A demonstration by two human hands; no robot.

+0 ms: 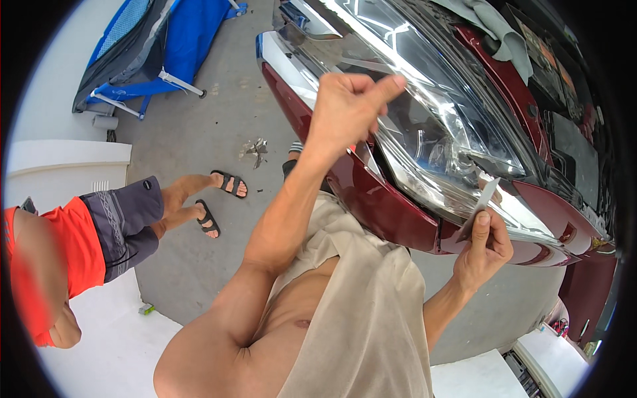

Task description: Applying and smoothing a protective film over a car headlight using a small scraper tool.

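Right hand (pixel 488 251): thumb and fingers pinched the lower end of a thin flat card (pixel 483 205), tilted before the headlight's (pixel 434 126) lower edge. Card judged light, fairly stiff, slick-faced; best hold, that same end. Left hand (pixel 346 109): fingers curled, thumb outstretched over the headlight; could not tell whether they gripped anything. Headlight: smooth, clear, curved, glossy, likely scratch-prone. Surrounding body panel (pixel 388 205): dark red, polished. Draped cloth (pixel 378 292): beige, soft, creased.

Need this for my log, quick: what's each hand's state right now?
Left hand: fingers curled, thumb out; whether it holds anything cannot be told.
Right hand: closed, pinching a thin flat grey piece between thumb and fingers.
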